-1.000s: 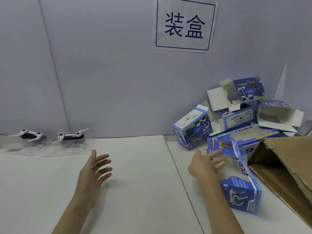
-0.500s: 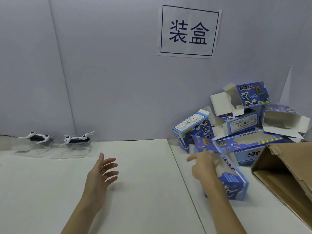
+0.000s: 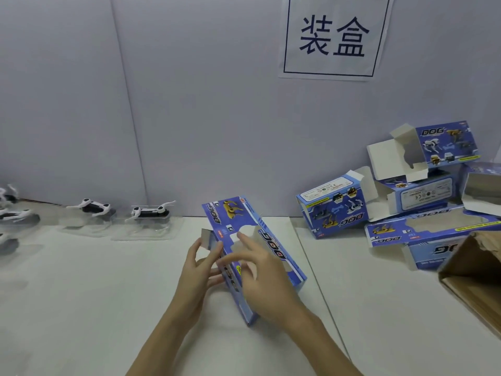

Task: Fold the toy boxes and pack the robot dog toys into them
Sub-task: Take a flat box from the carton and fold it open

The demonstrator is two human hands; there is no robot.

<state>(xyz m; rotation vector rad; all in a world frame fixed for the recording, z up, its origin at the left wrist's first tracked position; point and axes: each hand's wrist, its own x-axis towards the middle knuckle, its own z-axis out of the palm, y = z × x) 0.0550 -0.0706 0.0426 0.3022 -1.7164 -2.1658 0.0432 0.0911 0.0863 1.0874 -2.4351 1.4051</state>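
Currently mid-table: flat-ish blue printed cardboard toy box [image 3: 245, 240] with a cut-out window, held between both hands, near end down toward the white table [image 3: 81, 294], far end tilted up and away. Long axis running from near-right to far-left, roughly away from the body. Left hand [image 3: 199, 270] on the left edge, fingers fairly straight, touching the side panel beside a small grey end flap [image 3: 205, 238]; pinching or merely pressing, cannot tell. Right hand [image 3: 261, 275] on top of the window face, fingers spread and blurred, grip unclear. Both hands equally near, one per long side, so squaring the sleeve open probably means pushing the two long edges toward each other. White-and-black robot dog toys in clear plastic trays [image 3: 150, 215] well apart, far left by the wall, nearer the left hand. Pile of other blue boxes [image 3: 333, 207] far right, brown cardboard carton [image 3: 474, 272] at right edge. Risk judged: creasing the window panel.
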